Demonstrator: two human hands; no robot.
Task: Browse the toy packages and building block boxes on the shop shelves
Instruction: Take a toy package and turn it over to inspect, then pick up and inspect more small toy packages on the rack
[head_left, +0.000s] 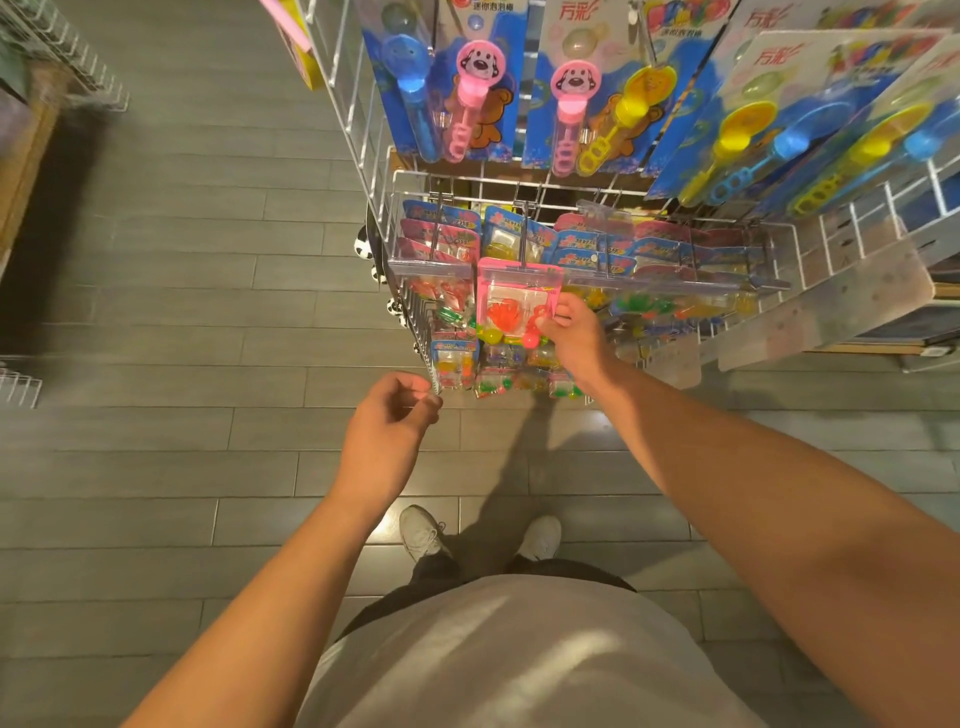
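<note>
We hold left hand (387, 415) idle below rack, fingers loosely curled, holding nothing, free for next pick. Right hand (571, 330) pinches pink toy package (517, 301) at right edge, tilting it on peg hook (522, 241) to read front. Bubble wand cards (571, 98) hang above, untouched.

We see a white wire display rack (519, 182) standing on a grey plank floor (182, 312). From its hooks, above the grip, hang blue-backed blister cards of pink, yellow and blue plastic bubble wands (478, 98). Around and below the grip hang small clear packets of colourful toys (452, 364).
</note>
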